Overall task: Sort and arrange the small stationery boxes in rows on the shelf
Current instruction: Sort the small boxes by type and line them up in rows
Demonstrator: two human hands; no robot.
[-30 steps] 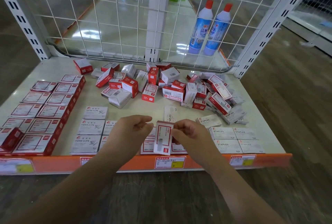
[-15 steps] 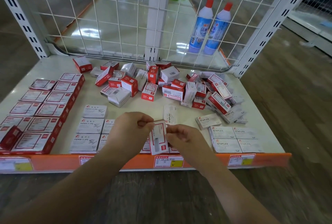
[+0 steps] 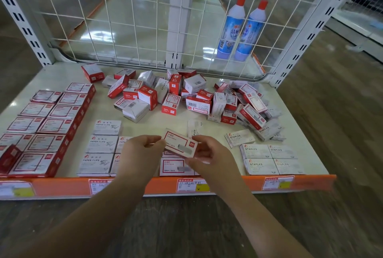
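Hands meet over front-middle of shelf [image 3: 186,122], holding one small red-and-white staple box [image 3: 180,143] between them, face up and tilted, lifted just above a matching box [image 3: 172,167] lying flat at the front edge. Left hand [image 3: 141,154] curled, thumb and fingertips pinching the box's left end. Right hand [image 3: 209,154] grips the right end, thumb on the near edge, fingers curled over the far side; can't tell exactly how the fingers underneath sit.

Left of shelf: red-edged boxes [image 3: 51,125] flat in two columns running front to back, one red box [image 3: 8,159] leaning up against the front-left corner. Next over, white PAPER CLIPS boxes [image 3: 101,143] in a column, a second column partly hidden behind left hand. Right front: white STAPLES boxes [image 3: 269,159] in a two-by-two block, one more STAPLES box [image 3: 239,137] lying skewed just behind it. One white box [image 3: 193,128] flat just behind the held one.

Back middle to back right: loose pile of mixed red and white boxes [image 3: 196,100], tumbled at all angles. Wire grid panel [image 3: 124,19] behind shelf, two blue bottles with red caps [image 3: 241,29] standing beyond it. Orange price strip [image 3: 228,184] with labels along front edge
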